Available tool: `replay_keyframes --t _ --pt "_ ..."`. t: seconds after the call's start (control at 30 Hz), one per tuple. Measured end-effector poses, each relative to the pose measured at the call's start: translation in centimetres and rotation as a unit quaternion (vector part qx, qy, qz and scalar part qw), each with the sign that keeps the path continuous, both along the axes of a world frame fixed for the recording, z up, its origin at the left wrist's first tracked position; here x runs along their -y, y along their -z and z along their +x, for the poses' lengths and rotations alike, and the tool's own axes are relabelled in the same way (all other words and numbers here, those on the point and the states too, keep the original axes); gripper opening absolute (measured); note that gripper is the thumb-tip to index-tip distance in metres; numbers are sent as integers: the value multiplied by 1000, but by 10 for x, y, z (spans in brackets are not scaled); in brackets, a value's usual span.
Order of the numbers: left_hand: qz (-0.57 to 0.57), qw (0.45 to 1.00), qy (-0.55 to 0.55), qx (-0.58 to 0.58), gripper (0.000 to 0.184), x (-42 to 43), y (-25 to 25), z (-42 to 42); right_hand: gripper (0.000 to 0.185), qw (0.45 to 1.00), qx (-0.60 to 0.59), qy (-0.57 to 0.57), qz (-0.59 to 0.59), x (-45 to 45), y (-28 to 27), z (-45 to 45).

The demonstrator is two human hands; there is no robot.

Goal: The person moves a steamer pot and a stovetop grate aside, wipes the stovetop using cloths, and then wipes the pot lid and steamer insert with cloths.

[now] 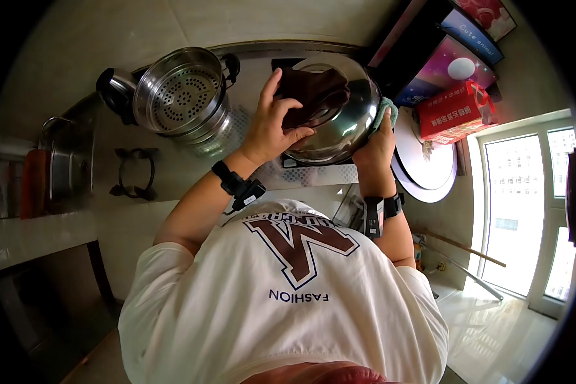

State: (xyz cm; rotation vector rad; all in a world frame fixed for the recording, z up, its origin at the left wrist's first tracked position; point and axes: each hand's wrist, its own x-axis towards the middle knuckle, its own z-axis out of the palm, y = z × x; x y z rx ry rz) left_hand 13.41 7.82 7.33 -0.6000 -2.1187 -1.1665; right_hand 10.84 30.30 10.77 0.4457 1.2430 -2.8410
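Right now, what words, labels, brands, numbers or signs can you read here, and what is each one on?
"FASHION", upside down in this view, on the white T-shirt.
"Cute animal", on the blue panel.
Large shirt letter: M or W, I can't tell; the lettering beside it is partly folded away.
Too small or blurred: characters on the red box and purple box.

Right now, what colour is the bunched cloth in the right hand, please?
The bunched cloth is greyish green in the head view.
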Motion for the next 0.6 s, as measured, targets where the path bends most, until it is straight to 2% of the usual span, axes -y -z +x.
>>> replay_keyframes --t 0.03,0.07,0.13,0.2,0.3,0.4,0.43,0.53,0.6 --pt "-47 999 -17 -9 47 -5 3 -1 47 1000 -5 -4 -13 -8 9 -4" --pt "-47 999 -23 -7 47 -8 7 -3 48 1000 -8 -8 -25 -15 15 -7" --pt "-98 993 -63 9 35 -13 12 -5 50 999 -6 -23 -33 -23 15 -9" --pt "-82 994 -78 2 36 -20 11 -6 45 997 -14 -32 -66 -31 17 -14" --pt "43 996 -78 15 28 -27 4 -3 46 994 -26 -60 -87 -40 18 -17" --pt "-18 992 -101 76 24 -22 13 -3 46 992 -25 -81 -96 -50 26 -26" --pt "-49 991 -117 45 20 -21 12 -3 46 994 -7 -69 -88 -52 29 -28" --pt "-52 990 -119 52 17 -19 8 0 53 995 -25 -70 -64 -58 40 -35" --pt "-56 990 -129 24 16 -18 -2 0 51 998 -31 -56 -29 -63 41 -39"
